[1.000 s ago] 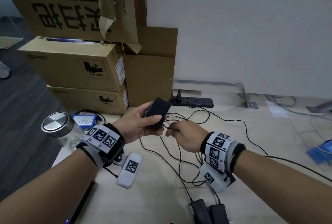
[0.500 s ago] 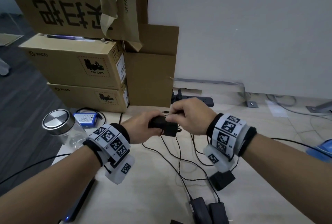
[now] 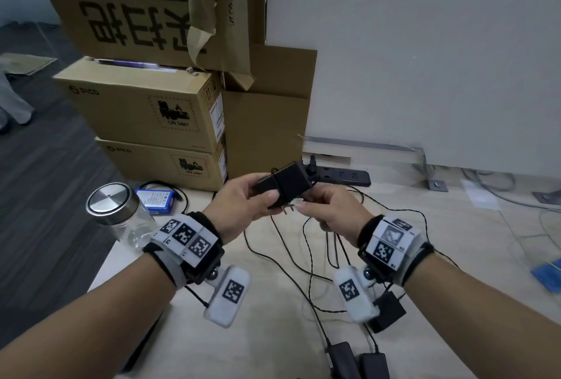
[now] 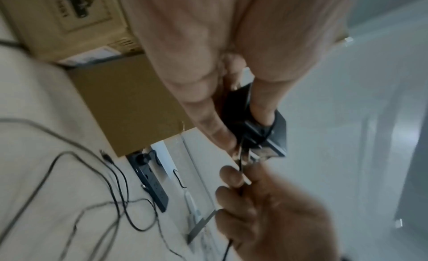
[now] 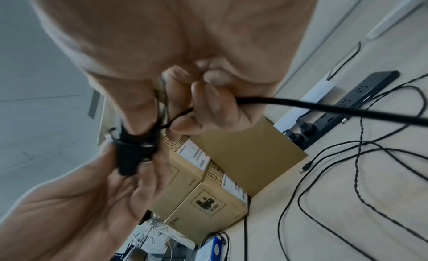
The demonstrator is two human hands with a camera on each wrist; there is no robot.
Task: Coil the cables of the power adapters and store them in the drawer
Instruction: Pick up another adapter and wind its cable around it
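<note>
Currently left hand point(image 3: 239, 205) grips the black power adapter point(image 3: 285, 186) above the counter point(image 3: 273, 333), near the power strip point(image 3: 343, 175); right hand point(image 3: 331, 211) fingers pinch its cable point(image 5: 324, 107), one turn wrapped round the adapter.

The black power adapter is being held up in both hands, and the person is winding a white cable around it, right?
Almost. The power adapter is held up by the left hand, with the right hand feeding the cable, but that cable is black, not white. The right wrist view shows it plainly, pinched in the fingers and looped around the adapter.
</note>
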